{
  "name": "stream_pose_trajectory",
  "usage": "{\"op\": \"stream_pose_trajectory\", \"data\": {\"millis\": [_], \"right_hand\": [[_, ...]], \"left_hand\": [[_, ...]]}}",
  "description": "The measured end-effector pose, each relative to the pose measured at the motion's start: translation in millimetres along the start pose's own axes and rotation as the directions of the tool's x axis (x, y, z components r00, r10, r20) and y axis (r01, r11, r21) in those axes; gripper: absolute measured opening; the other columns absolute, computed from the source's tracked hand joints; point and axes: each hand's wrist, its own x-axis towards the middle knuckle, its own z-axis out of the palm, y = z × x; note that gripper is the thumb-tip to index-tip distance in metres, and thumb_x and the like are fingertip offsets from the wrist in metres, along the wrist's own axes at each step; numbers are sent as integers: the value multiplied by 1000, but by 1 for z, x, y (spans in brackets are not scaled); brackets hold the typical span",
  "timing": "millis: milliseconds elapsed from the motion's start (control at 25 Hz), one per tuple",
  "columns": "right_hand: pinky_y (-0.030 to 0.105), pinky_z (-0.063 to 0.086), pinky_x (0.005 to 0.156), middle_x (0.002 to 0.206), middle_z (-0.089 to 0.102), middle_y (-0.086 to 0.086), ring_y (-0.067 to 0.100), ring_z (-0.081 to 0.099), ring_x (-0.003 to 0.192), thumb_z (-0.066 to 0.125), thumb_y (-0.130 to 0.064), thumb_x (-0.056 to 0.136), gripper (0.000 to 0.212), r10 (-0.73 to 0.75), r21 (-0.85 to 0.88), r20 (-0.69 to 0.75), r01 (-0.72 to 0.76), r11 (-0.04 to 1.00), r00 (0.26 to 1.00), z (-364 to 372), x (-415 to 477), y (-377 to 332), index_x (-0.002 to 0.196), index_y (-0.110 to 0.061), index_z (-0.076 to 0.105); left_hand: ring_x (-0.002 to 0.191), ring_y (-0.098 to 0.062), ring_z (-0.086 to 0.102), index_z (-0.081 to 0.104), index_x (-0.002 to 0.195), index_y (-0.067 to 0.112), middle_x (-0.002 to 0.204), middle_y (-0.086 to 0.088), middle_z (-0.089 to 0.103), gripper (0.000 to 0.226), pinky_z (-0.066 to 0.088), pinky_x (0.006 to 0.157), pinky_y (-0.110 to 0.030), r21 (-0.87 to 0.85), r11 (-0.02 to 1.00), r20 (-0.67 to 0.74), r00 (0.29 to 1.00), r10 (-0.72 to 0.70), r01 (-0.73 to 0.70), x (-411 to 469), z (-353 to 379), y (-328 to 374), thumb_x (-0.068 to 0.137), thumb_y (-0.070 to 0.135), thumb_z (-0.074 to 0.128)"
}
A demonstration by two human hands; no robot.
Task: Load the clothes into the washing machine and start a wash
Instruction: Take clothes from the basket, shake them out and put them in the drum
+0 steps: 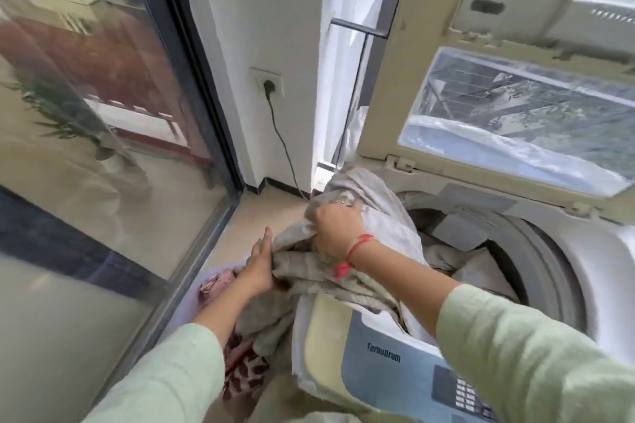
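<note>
A: What is the right hand (335,227) doing?

B: It is clenched in a fist around a bunched fold of the grey cloth (364,251), knuckles up, over the left rim of the washing machine (378,350). A red thread (354,249) is tied round that wrist.

A: And the left hand (259,268)?

B: It lies lower and to the left, against the near edge of the same grey cloth. The thumb and a finger point away, mostly straight; the other fingers are tucked into the folds, so I cannot tell whether it grips the cloth or only presses on it.

A: Where does the cloth lie?

B: It drapes over the machine's left rim. Part hangs outside, down towards the basket; part trails right into the drum (536,251), where more grey fabric already sits.

A: The basket?

B: A pale one on the floor, left of the machine, below the left forearm. Only a bit of its rim (223,268) shows. Inside it are a pink garment (216,282) and, nearer, a red and white patterned one (244,367).

A: Is the machine open?

B: Yes. The lid (515,96) stands upright at the far side, its clear window facing the camera. The control panel (457,388) runs along the near edge, under the right sleeve (536,354).

A: Anything on the wall?

B: A black plug sits in a socket (268,82) on the far wall, its cord dropping to the floor.
</note>
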Motion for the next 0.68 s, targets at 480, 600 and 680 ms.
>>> {"op": "stream_pose_trajectory", "data": {"millis": [480, 600, 680], "right_hand": [[20, 38, 73, 86, 53, 11, 6, 48, 80, 56, -5, 80, 17, 449, 484, -795, -20, 875, 408, -119, -216, 206, 94, 2, 61], [45, 49, 80, 102, 56, 24, 37, 56, 90, 39, -9, 75, 41, 590, 432, -676, -411, 803, 442, -28, -218, 238, 114, -5, 50], [49, 52, 81, 115, 58, 25, 42, 60, 95, 36, -3, 78, 54, 439, 55, -287, -443, 895, 851, 36, -206, 239, 131, -12, 39]], "left_hand": [[91, -17, 60, 61, 118, 26, 101, 3, 70, 61, 43, 80, -31, 463, 559, -540, 281, 793, -688, -103, 27, 259, 59, 13, 64], [110, -23, 55, 47, 132, 21, 116, -1, 60, 73, 34, 98, -43, 630, 567, -182, 610, 772, -530, -72, 81, 268, 62, 16, 68], [135, -29, 31, 32, 142, 17, 142, -11, 39, 74, 12, 112, -53, 713, 498, 251, 842, 477, -494, -49, 103, 237, 77, 29, 65]]}}
